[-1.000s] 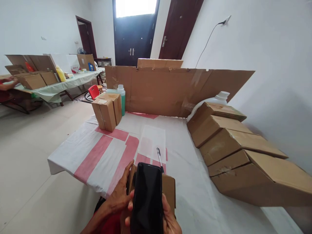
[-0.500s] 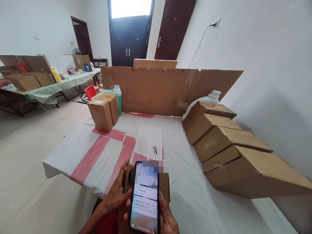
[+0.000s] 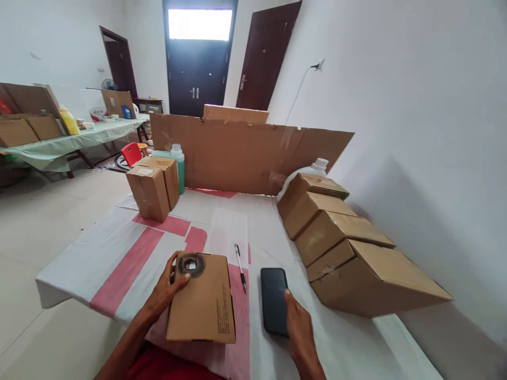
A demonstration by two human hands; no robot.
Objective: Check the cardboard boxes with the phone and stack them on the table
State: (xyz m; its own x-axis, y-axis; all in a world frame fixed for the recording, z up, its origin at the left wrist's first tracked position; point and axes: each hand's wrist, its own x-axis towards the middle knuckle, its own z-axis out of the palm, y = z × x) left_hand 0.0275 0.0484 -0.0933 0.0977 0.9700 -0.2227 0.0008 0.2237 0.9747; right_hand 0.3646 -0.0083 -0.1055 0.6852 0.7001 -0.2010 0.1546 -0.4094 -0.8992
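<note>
My left hand (image 3: 168, 293) grips the left side of a cardboard box (image 3: 202, 306), thumb pressed on its top face. A dark ring (image 3: 182, 266) with a small bright opening in its middle is on the box's far left corner; I cannot tell whether it is a mark or a separate thing. My right hand (image 3: 301, 324) holds a phone (image 3: 273, 301) by its right edge, low over the white table covering, its screen dark. Between the box and the phone is a pen (image 3: 240, 266), on the covering beside a pale translucent sheet (image 3: 227, 232).
Several cardboard boxes (image 3: 356, 264) line the right side, with a white jug (image 3: 303, 174) behind them. Two upright boxes (image 3: 148, 195) and a green-filled bottle (image 3: 179, 169) stand at the far left. A cardboard panel (image 3: 233, 158) walls off the back. Another table (image 3: 79, 145) stands beyond.
The phone, earlier lit and held above the box by my right hand, is now dark and down to the right of it. My left hand has stayed with the box, now in full view.
</note>
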